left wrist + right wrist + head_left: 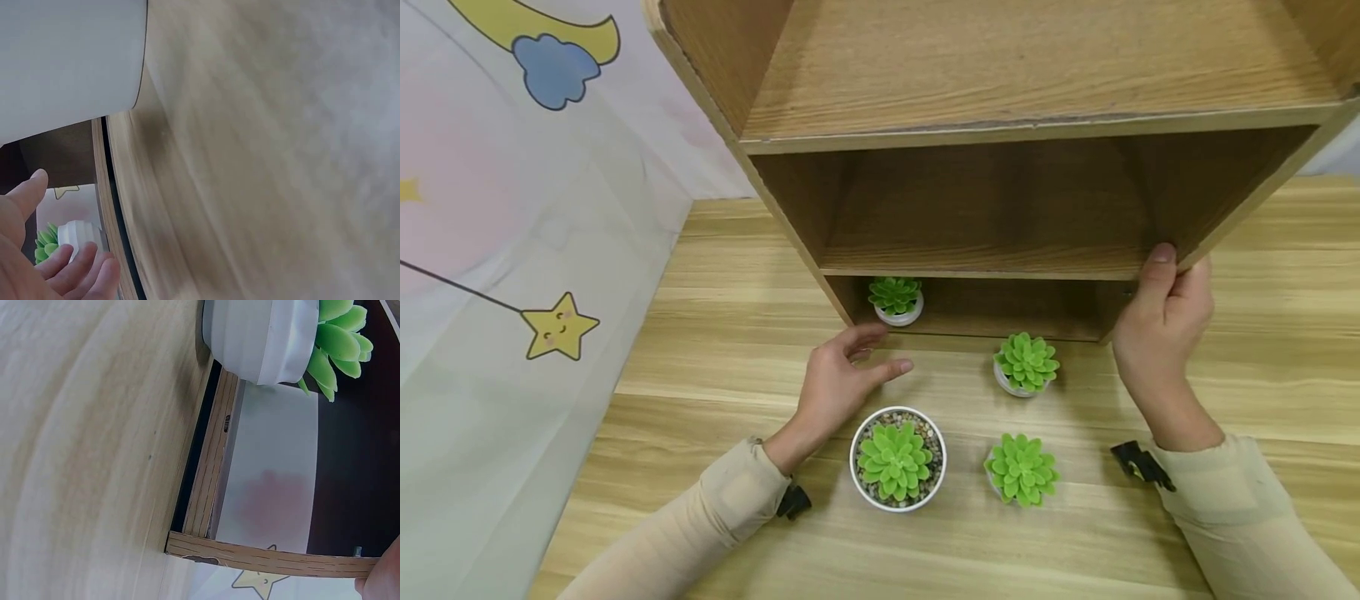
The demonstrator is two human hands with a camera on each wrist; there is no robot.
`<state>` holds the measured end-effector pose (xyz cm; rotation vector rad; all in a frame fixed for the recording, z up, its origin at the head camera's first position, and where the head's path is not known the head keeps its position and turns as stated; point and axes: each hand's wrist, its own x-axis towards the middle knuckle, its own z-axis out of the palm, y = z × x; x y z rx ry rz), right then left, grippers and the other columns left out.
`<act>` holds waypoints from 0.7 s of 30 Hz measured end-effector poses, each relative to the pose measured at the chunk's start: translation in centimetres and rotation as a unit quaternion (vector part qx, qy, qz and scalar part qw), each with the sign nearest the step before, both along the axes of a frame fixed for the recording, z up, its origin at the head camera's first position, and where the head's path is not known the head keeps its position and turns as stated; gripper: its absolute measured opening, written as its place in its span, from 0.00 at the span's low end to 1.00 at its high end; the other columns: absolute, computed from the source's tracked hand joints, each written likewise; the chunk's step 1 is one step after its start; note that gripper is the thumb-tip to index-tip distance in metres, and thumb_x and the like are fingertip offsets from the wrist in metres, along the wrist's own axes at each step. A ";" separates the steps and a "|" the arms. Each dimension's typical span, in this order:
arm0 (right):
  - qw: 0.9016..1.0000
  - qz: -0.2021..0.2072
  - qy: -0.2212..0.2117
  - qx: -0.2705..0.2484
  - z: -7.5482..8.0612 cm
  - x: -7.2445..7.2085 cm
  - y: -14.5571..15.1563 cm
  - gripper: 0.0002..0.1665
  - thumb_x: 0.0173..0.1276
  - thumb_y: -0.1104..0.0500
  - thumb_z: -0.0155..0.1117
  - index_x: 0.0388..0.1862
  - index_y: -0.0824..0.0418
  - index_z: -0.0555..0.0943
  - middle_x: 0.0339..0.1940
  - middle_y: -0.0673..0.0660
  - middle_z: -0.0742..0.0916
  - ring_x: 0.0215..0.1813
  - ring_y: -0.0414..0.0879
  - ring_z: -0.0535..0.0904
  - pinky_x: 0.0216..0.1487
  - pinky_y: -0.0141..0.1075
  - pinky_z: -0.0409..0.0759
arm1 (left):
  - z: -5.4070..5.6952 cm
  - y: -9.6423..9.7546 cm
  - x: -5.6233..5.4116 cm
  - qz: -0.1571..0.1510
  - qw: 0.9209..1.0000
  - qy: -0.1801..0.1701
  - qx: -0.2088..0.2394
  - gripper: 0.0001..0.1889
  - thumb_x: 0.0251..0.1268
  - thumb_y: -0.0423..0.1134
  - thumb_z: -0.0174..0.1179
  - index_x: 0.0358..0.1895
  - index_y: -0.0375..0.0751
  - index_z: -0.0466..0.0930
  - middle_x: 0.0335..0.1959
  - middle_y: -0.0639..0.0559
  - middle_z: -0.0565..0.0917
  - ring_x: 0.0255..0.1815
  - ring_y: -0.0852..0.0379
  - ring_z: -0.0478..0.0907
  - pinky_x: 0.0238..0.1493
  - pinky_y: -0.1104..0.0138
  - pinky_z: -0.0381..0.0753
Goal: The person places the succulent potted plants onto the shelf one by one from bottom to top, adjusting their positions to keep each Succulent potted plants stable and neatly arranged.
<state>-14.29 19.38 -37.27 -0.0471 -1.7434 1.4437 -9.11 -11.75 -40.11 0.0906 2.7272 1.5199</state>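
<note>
A wooden shelf unit [1000,133] stands on the wood-grain table [715,358]. A small green succulent in a white pot [895,300] sits inside the lowest compartment, at its left. My left hand [887,350] hovers just in front of that pot, fingers relaxed and holding nothing; in the left wrist view its fingers [81,265] lie close to the pot [78,234]. My right hand [1157,287] grips the shelf's right side panel, thumb on its front edge. That panel's edge [269,559] shows in the right wrist view.
Three more succulents stand on the table before the shelf: a large one in a pebble-filled white pot [897,458] and two small ones [1026,364] [1021,469]. A curtain with a star print [512,275] hangs at the left.
</note>
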 end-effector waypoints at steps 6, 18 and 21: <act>1.000 0.000 0.003 0.000 0.0 0.0 -0.1 0.11 0.77 0.65 0.48 0.42 0.64 0.80 0.25 0.43 0.71 0.31 0.39 0.66 0.38 0.29 0.62 | 0.2 0.1 -0.3 -0.024 1.000 -0.009 -0.004 0.30 0.48 0.50 0.78 0.54 0.39 0.82 0.49 0.50 0.85 0.50 0.53 0.81 0.54 0.62 0.79; 1.000 0.004 0.010 -0.005 0.1 -0.1 -0.1 0.12 0.76 0.67 0.47 0.42 0.64 0.81 0.25 0.43 0.71 0.31 0.40 0.66 0.39 0.29 0.62 | 0.3 0.3 -0.5 -0.076 0.996 -0.038 0.009 0.31 0.46 0.49 0.79 0.54 0.39 0.82 0.50 0.52 0.84 0.52 0.54 0.80 0.57 0.62 0.78; 1.000 0.006 0.009 -0.005 0.1 -0.1 -0.1 0.12 0.76 0.66 0.48 0.42 0.63 0.81 0.27 0.43 0.71 0.34 0.41 0.68 0.41 0.30 0.64 | 0.2 0.3 -0.7 -0.090 0.995 -0.040 0.006 0.30 0.45 0.48 0.79 0.53 0.39 0.83 0.50 0.52 0.84 0.52 0.54 0.81 0.56 0.63 0.78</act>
